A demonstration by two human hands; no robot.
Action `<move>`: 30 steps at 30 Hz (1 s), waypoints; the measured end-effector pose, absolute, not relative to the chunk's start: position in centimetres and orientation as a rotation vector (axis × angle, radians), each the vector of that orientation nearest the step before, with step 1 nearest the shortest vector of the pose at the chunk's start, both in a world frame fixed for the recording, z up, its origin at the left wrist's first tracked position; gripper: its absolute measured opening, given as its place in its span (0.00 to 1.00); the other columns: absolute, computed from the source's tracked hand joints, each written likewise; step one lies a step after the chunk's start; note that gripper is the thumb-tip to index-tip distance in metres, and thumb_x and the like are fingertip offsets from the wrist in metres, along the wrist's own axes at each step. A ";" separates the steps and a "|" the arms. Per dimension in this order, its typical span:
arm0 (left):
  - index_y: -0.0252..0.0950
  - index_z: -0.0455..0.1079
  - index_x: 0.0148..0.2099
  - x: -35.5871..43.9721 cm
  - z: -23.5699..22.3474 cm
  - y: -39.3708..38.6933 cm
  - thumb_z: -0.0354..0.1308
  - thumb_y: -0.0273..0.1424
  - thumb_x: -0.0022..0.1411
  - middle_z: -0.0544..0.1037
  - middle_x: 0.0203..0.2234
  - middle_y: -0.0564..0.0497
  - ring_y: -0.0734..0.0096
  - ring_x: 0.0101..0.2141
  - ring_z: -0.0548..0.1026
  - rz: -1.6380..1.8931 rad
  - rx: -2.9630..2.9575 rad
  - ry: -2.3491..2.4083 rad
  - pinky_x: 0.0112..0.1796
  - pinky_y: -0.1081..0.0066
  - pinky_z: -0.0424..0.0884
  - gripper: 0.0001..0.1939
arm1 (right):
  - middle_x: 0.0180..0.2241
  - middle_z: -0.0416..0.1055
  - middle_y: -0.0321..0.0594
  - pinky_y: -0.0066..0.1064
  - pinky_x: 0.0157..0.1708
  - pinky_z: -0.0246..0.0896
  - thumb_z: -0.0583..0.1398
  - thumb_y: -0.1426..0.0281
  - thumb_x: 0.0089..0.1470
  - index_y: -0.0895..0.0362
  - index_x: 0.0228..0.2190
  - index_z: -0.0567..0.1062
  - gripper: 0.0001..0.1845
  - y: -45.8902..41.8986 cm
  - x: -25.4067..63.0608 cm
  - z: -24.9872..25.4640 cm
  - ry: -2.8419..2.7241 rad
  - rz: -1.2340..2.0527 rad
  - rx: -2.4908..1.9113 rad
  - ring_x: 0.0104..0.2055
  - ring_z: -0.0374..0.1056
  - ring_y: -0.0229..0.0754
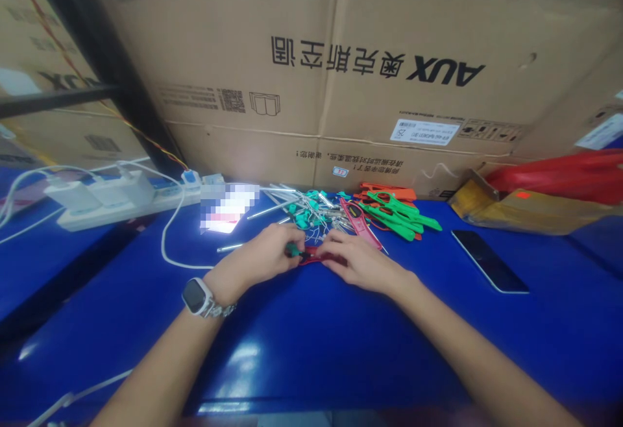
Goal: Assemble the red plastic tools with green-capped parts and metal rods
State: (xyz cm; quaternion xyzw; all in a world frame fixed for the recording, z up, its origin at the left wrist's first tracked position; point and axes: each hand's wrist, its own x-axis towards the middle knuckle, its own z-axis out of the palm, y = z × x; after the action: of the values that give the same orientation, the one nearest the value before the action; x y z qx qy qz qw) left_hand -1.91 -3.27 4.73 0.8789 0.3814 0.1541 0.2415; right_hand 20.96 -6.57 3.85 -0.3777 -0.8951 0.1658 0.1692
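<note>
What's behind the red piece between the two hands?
Behind the red piece: jumbled teal parts, silvery rods and, farther right, a pink piece. The left hand and right hand cover whatever lies directly behind their fingers, so that cannot be seen.

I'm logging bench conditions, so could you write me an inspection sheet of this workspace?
Surface: glossy blue tabletop.
Job's things: red piece and green part, held; details blurred.
Clutter: bright green pieces, orange pieces and metal rods lying beyond; phone at right.
Hands: left hand grips the green part; right hand grips the red piece.
Cables: white cable curving across the tabletop beside a power strip.
Surroundings: printed carton behind; yellow box at right.
</note>
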 end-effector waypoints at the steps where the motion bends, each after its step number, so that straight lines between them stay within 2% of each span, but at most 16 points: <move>1: 0.35 0.73 0.34 -1.9 4.7 -3.3 0.59 0.23 0.54 0.77 0.31 0.51 0.67 0.33 0.72 0.421 2.404 1.038 0.37 0.69 0.64 0.04 | 0.39 0.68 0.39 0.33 0.39 0.63 0.58 0.75 0.61 0.54 0.41 0.74 0.08 -6.6 20.9 3.9 -2.534 0.485 -1.083 0.38 0.67 0.40; 7: 0.35 0.73 0.33 -1.8 5.0 -3.3 0.59 0.22 0.52 0.77 0.30 0.51 0.69 0.31 0.71 0.406 2.376 1.045 0.35 0.71 0.63 0.05 | 0.38 0.68 0.38 0.31 0.38 0.64 0.60 0.76 0.59 0.56 0.38 0.74 0.05 -6.6 21.1 3.6 -2.433 0.580 -1.085 0.36 0.67 0.38; 12: 0.36 0.75 0.34 -1.9 5.2 -3.4 0.59 0.25 0.54 0.76 0.26 0.53 0.71 0.27 0.70 0.344 2.305 1.124 0.32 0.72 0.61 0.05 | 0.40 0.70 0.41 0.34 0.44 0.65 0.59 0.75 0.61 0.55 0.40 0.78 0.08 -6.5 21.4 3.6 -2.459 0.557 -1.047 0.40 0.69 0.40; 15: 0.36 0.75 0.34 -2.0 5.2 -3.4 0.60 0.26 0.54 0.76 0.25 0.54 0.71 0.27 0.69 0.329 2.293 1.130 0.31 0.72 0.61 0.05 | 0.39 0.71 0.41 0.34 0.44 0.65 0.57 0.74 0.62 0.53 0.45 0.78 0.13 -6.6 21.5 3.6 -2.498 0.543 -1.016 0.41 0.69 0.41; 19: 0.36 0.75 0.34 -2.2 4.9 -3.3 0.60 0.27 0.54 0.75 0.24 0.54 0.71 0.26 0.69 0.345 2.286 1.114 0.31 0.73 0.61 0.04 | 0.39 0.72 0.41 0.34 0.42 0.65 0.57 0.75 0.61 0.53 0.54 0.73 0.20 -6.7 21.5 3.5 -2.481 0.549 -1.047 0.40 0.69 0.41; 21: 0.36 0.75 0.34 -2.3 4.8 -3.2 0.60 0.27 0.53 0.76 0.24 0.54 0.72 0.26 0.69 0.355 2.283 1.099 0.31 0.73 0.61 0.04 | 0.39 0.73 0.41 0.34 0.42 0.66 0.59 0.74 0.60 0.54 0.53 0.72 0.20 -6.6 21.4 3.4 -2.418 0.576 -1.073 0.39 0.69 0.41; 25: 0.36 0.75 0.34 -2.4 4.7 -3.2 0.60 0.28 0.53 0.75 0.24 0.55 0.72 0.25 0.68 0.365 2.273 1.098 0.30 0.73 0.61 0.04 | 0.40 0.73 0.41 0.34 0.43 0.65 0.58 0.74 0.61 0.54 0.45 0.76 0.12 -6.7 21.3 3.6 -2.449 0.574 -1.046 0.41 0.70 0.41; 30: 0.36 0.75 0.34 -2.5 4.6 -3.1 0.61 0.29 0.53 0.75 0.23 0.55 0.73 0.25 0.67 0.376 2.269 1.103 0.29 0.73 0.60 0.04 | 0.40 0.71 0.41 0.36 0.45 0.65 0.57 0.73 0.63 0.52 0.49 0.76 0.15 -6.9 20.9 4.0 -2.578 0.488 -1.064 0.43 0.69 0.43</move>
State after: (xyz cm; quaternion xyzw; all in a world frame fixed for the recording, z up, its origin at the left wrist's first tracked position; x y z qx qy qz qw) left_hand -2.50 -3.13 4.56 0.8511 0.4137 0.1410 0.2910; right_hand 20.88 -6.87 3.98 -0.3714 -0.8996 0.1702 0.1544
